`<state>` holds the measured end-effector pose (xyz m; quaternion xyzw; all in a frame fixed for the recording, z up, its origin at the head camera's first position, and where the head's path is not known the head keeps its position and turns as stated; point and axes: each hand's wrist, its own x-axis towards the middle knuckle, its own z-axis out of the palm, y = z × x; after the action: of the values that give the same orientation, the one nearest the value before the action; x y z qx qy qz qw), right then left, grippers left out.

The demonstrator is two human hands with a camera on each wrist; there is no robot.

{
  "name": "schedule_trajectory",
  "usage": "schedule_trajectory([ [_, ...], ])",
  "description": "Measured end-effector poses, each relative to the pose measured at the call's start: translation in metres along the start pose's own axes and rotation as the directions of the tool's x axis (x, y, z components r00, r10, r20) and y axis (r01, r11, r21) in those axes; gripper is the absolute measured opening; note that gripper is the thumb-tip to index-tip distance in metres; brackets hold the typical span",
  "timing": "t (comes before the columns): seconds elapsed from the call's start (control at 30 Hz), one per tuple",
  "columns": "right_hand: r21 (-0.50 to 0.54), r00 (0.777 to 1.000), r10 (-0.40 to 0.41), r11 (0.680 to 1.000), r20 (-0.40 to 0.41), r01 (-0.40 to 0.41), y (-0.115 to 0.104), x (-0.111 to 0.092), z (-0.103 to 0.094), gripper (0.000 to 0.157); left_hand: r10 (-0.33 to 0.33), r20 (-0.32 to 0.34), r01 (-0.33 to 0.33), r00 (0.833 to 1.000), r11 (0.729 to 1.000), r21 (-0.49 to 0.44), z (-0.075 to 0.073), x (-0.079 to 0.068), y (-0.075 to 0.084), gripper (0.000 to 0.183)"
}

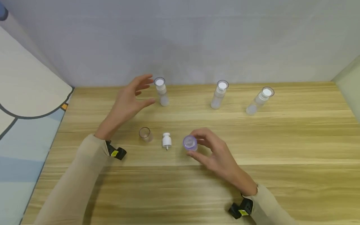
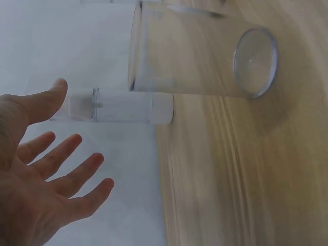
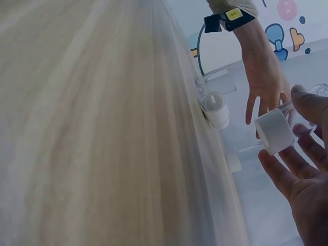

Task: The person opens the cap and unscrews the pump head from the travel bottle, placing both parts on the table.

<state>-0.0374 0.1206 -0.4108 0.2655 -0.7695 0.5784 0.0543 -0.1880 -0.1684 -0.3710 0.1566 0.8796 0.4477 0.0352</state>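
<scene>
My right hand grips a small clear bottle by its sides, with a purple-tinted open rim facing up. In the right wrist view its white base appears raised off the table. Beside a capped bottle at the back, my left hand is spread with fingers extended and holds nothing. Between the hands, a white pump head rests on the table, its short stem toward me. To its left stands a clear cap, seen large in the left wrist view.
Two more capped bottles stand at the back, one right of the middle and one farther right. Behind the wooden table rises a pale grey wall. A patterned panel borders the left side.
</scene>
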Motion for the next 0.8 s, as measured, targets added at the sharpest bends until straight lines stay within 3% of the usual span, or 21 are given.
schedule_trajectory([
  [0.27, -0.033, 0.998, 0.063, 0.997, -0.004, -0.063, 0.004, 0.003, 0.003, 0.047, -0.016, 0.079, 0.015, 0.997, 1.0, 0.002, 0.001, 0.018, -0.001, 0.076],
  [0.57, -0.173, 0.993, 0.115, 0.978, -0.008, -0.114, 0.008, 0.004, 0.001, 0.049, -0.025, 0.117, 0.034, 0.993, 0.997, -0.075, 0.008, 0.021, -0.005, 0.069],
  [0.8, -0.224, 0.983, 0.184, 0.958, 0.007, -0.177, 0.011, 0.003, 0.0, 0.049, -0.019, 0.118, 0.028, 0.993, 0.997, -0.072, 0.012, 0.022, -0.004, 0.06],
])
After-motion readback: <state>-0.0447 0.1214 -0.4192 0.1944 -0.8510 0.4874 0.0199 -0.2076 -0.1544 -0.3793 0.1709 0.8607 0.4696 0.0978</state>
